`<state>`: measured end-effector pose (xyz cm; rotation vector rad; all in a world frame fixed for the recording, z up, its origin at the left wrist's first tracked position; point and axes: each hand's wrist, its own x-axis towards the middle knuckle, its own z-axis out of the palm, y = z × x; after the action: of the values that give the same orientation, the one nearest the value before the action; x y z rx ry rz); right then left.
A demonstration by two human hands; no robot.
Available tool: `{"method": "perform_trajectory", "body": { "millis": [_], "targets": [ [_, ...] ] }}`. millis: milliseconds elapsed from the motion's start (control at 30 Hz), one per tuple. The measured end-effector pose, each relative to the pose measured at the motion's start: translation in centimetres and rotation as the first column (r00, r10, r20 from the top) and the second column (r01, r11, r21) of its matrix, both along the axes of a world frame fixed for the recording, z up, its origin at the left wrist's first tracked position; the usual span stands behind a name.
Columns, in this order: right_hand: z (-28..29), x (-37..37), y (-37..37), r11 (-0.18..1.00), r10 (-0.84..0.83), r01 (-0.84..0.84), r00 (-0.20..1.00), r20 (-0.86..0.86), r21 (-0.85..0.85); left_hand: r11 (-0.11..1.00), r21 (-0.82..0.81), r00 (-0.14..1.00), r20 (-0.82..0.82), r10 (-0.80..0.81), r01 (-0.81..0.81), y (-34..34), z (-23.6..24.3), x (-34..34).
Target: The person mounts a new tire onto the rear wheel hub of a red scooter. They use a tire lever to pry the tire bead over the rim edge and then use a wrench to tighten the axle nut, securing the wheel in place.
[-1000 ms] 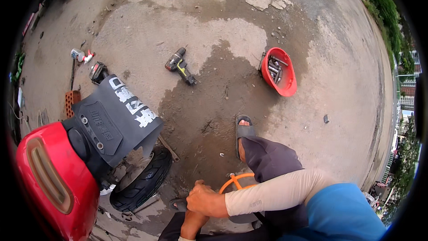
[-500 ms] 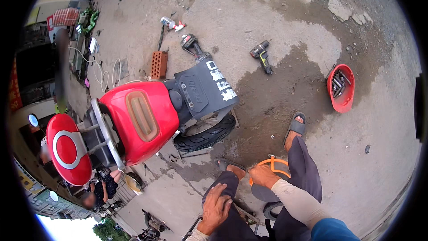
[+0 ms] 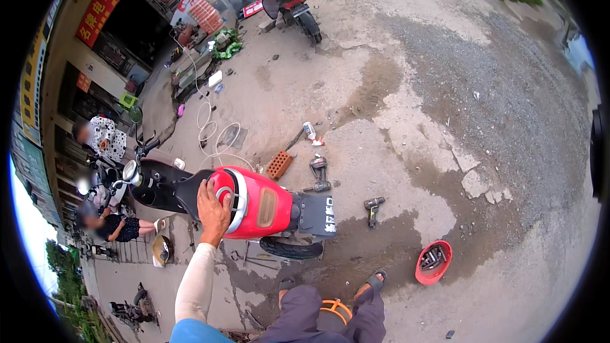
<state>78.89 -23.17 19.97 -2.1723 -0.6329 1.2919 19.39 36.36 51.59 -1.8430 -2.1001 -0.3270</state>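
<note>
My left hand [image 3: 214, 211] lies with its fingers stretched out over the round red backrest [image 3: 223, 182] of a red scooter. The scooter's red rear body [image 3: 255, 219], with its long tail light [image 3: 267, 208], is just right of the hand. Behind it are a dark mudguard [image 3: 316, 215] and the black rear tyre [image 3: 291, 248]. The black seat [image 3: 190, 192] reaches away to the left. My right hand is out of view. Between my legs shows an orange ring-shaped frame [image 3: 344, 309].
On the ground are a red brick [image 3: 279, 165], a spray bottle [image 3: 309, 131], a cordless impact wrench [image 3: 319, 171], a cordless drill [image 3: 373, 210] and a red bowl [image 3: 422, 277] of metal sockets. A white hose [image 3: 204, 128] lies coiled beyond the scooter. Two people are at the left.
My left hand has moved from my knee onto the scooter's backrest. My right hand, earlier at the orange frame, has left the view. The view has turned up and takes in more of the yard.
</note>
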Motion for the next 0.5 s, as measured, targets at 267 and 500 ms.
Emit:
{"method": "perform_trajectory", "body": {
  "millis": [267,500],
  "targets": [
    [4.0,3.4,16.3,0.870,0.434,-0.404,0.899,0.053,-0.284,0.985,0.148,0.991,-0.086,0.102,-0.089,0.4,-3.4,1.8],
    [7.3,1.2,41.4,0.810,0.586,-0.575,0.803,0.108,-0.117,0.984,0.122,0.990,-0.041,0.138,-0.132,0.8,-2.9,2.9]
  ]
}}
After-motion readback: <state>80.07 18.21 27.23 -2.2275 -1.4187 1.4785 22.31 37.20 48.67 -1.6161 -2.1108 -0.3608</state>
